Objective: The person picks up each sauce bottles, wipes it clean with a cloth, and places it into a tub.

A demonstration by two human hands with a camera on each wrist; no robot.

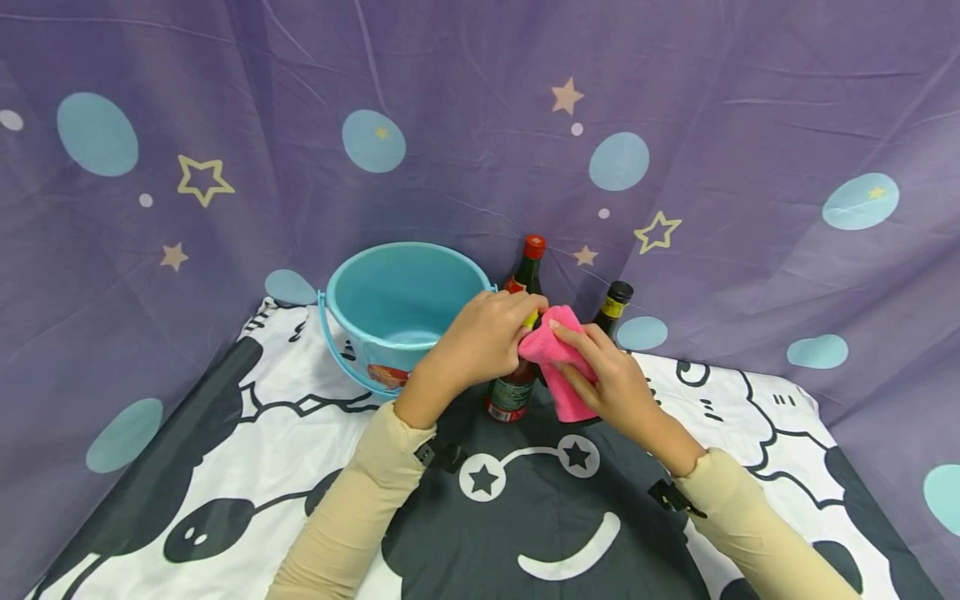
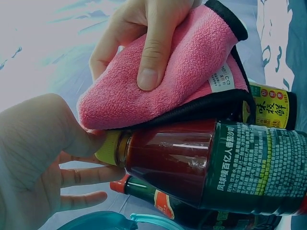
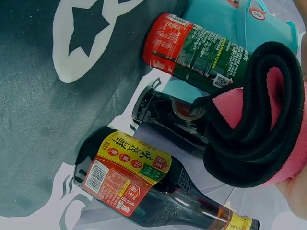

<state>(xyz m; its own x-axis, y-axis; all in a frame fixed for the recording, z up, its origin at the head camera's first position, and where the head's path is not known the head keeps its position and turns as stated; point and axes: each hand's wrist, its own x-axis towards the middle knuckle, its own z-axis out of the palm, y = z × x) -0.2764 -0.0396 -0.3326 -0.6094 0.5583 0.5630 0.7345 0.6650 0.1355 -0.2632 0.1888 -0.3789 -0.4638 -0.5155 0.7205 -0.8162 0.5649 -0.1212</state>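
My left hand pinches the yellow cap of a ketchup bottle, thumb on one side and fingers on the other. The bottle has a green printed label and a red base, and it stands upright on the cloth-covered table. In my right hand is a folded pink towel with black edging, the thumb pressed on its fluffy side. In the left wrist view the towel lies along the bottle's neck and shoulder, close to the cap. The towel hides part of the bottles behind it in the head view.
A blue bucket with a handle stands left of the bottles. Behind the ketchup is a dark bottle with a red cap. A soy sauce bottle with a yellow-and-red label stands at the right. A purple patterned curtain hangs behind.
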